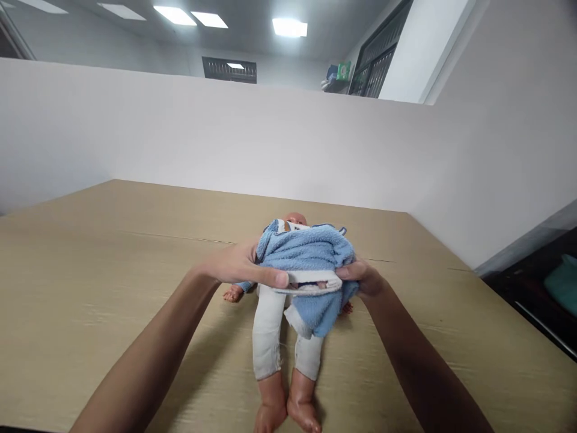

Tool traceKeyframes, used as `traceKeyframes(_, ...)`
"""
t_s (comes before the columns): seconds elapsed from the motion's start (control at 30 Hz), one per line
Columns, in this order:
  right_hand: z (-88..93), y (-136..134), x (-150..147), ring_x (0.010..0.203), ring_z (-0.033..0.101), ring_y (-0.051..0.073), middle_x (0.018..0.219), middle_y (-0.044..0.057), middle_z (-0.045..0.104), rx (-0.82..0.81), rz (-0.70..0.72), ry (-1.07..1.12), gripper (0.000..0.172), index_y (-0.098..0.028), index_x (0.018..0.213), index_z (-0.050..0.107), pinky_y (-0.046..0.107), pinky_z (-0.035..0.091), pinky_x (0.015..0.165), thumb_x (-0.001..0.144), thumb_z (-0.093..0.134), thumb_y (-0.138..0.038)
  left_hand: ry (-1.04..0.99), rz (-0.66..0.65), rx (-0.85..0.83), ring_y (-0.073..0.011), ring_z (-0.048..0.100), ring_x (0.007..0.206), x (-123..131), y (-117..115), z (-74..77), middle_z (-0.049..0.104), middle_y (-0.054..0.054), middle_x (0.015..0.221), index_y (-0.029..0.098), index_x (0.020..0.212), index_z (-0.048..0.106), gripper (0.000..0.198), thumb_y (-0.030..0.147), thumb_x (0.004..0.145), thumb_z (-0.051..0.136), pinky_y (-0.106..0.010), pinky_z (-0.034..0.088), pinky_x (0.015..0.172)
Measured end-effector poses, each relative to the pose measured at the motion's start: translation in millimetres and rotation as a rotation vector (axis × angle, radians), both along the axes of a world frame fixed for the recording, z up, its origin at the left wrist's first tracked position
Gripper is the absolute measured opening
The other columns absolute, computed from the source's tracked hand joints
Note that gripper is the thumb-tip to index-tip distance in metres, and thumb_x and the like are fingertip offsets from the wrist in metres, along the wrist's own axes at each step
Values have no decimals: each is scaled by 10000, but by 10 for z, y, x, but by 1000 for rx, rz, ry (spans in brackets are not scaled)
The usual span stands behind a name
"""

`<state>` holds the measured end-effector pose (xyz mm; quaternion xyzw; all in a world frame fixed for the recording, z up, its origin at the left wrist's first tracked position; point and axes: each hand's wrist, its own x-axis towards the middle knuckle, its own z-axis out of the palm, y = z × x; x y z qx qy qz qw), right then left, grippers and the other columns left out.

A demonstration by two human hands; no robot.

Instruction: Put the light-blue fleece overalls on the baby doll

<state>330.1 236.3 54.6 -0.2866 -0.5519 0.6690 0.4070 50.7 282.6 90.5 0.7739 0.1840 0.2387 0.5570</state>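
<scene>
Head view shows me two hands above the table (135, 294), and both hold one blue garment (309, 246). The left hand (243, 264) has its grip clamped on one side of the cloth, the thumb lying along the white band (311, 277); the right hand (364, 278) has its grip clamped on the other side. Between them, the band forms a narrow opening. The garment is over the body of a doll (267, 337), which lies on the table in white trousers, its bare feet toward the person.
</scene>
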Motion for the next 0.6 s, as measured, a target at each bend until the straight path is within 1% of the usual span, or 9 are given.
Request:
traceKeyframes(0.07, -17, -140, -84, 955, 783, 332, 1048, 131, 815, -50, -8, 31, 611, -172, 1119, 791, 437, 652, 873, 617, 891, -504, -32, 27, -133, -158, 631, 580, -8, -149, -104, 649, 16, 634, 174, 1056, 732, 463, 490, 767, 909, -263, 554, 591)
traceKeyframes(0.1, -17, -228, -118, 1021, 775, 334, 1090, 129, 809, -39, 1, 30, 621, -178, 1163, 777, 447, 639, 926, 642, 887, -497, -75, 50, -199, -157, 643, 605, -10, -234, -176, 677, 5, 680, 172, 1109, 728, 488, 488, 780, 901, -262, 561, 615)
traceKeyframes(0.13, -12, -321, -144, 1098, 760, 331, 1137, 121, 800, -9, 18, 17, 643, -186, 1217, 756, 453, 614, 993, 663, 892, -483, -131, 85, -248, -168, 679, 673, -11, -330, -255, 718, -19, 760, 171, 1165, 722, 512, 493, 800, 884, -274, 584, 680)
traceKeyframes(0.2, 5, -513, -180, 1226, 715, 313, 1230, 107, 776, 56, 61, -50, 700, -203, 1324, 700, 459, 545, 1112, 699, 916, -433, -225, 146, -320, -220, 740, 939, -7, -552, -406, 779, -83, 1007, 180, 1268, 704, 547, 494, 844, 847, -328, 600, 910)
traceKeyframes(0.3, 21, -777, -241, 1289, 682, 291, 1285, 95, 755, 120, -2, -217, 690, -222, 1367, 667, 462, 483, 1185, 740, 926, -348, -256, 217, -383, -301, 672, 1266, 16, -944, -566, 735, -126, 1319, 204, 1386, 667, 611, 484, 868, 827, -421, 505, 1152)
traceKeyframes(0.37, -1, -927, -307, 1278, 682, 291, 1264, 87, 758, 180, -142, -329, 571, -221, 1304, 698, 470, 480, 1188, 772, 888, -301, -220, 267, -389, -334, 639, 1329, 41, -1204, -635, 722, -124, 1367, 217, 1409, 665, 641, 481, 852, 842, -463, 466, 1204)
traceKeyframes(0.47, -99, -1114, -431, 1186, 708, 284, 1197, 71, 769, 300, -320, -464, 398, -223, 1193, 727, 460, 515, 1144, 799, 780, -207, -111, 399, -401, -357, 663, 1298, 79, -1526, -764, 752, -112, 1325, 229, 1374, 692, 616, 518, 847, 832, -489, 491, 1183)
traceKeyframes(0.53, -194, -1211, -510, 1111, 729, 271, 1139, 54, 781, 348, -381, -530, 419, -234, 1201, 708, 426, 552, 1084, 790, 718, -149, -63, 540, -401, -363, 666, 1297, 89, -1674, -889, 748, -111, 1338, 228, 1351, 696, 594, 559, 868, 793, -485, 509, 1165)
traceKeyframes(0.6, -288, -1281, -575, 1053, 743, 270, 1093, 45, 790, 360, -403, -590, 461, -239, 1212, 694, 396, 584, 1006, 766, 699, -124, -41, 668, -364, -360, 636, 1348, 84, -1767, -1030, 705, -115, 1419, 226, 1387, 660, 602, 570, 900, 745, -468, 503, 1169)
